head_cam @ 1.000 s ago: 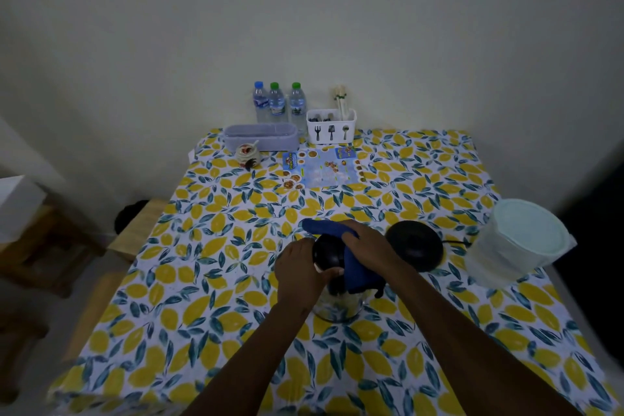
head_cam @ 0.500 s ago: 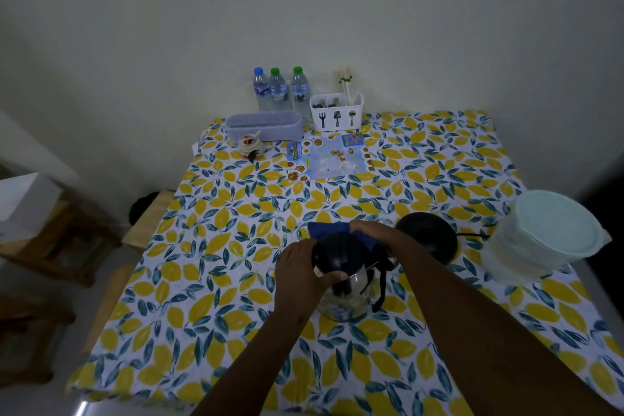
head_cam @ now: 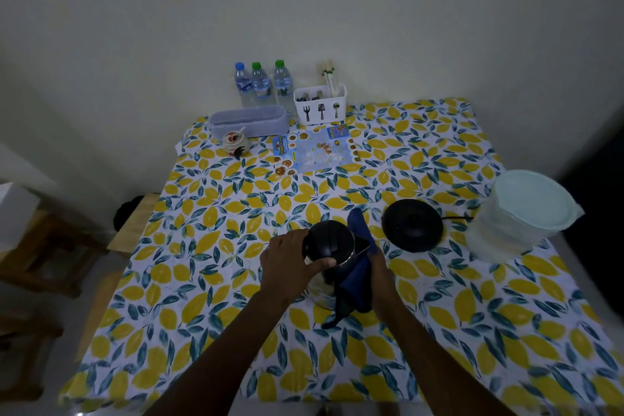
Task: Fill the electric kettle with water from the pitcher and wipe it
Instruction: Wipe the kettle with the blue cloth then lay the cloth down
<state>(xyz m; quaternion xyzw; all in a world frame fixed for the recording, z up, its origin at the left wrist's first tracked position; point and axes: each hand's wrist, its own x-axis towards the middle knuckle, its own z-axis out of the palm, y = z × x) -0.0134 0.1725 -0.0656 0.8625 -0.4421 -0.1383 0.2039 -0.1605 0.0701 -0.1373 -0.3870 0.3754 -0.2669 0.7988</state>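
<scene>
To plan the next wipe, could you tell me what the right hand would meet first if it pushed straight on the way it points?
The right hand would probably meet the kettle first, since only the blue cloth lies between them.

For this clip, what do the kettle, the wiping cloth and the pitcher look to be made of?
Kettle: black lid, likely plastic with a dull sheen; the body below looks like shiny metal, though glass is possible. Cloth: soft dark blue fabric that folds and drapes against the kettle's side. Pitcher: translucent, frosted-looking plastic with a pale, opaque lid.
</scene>
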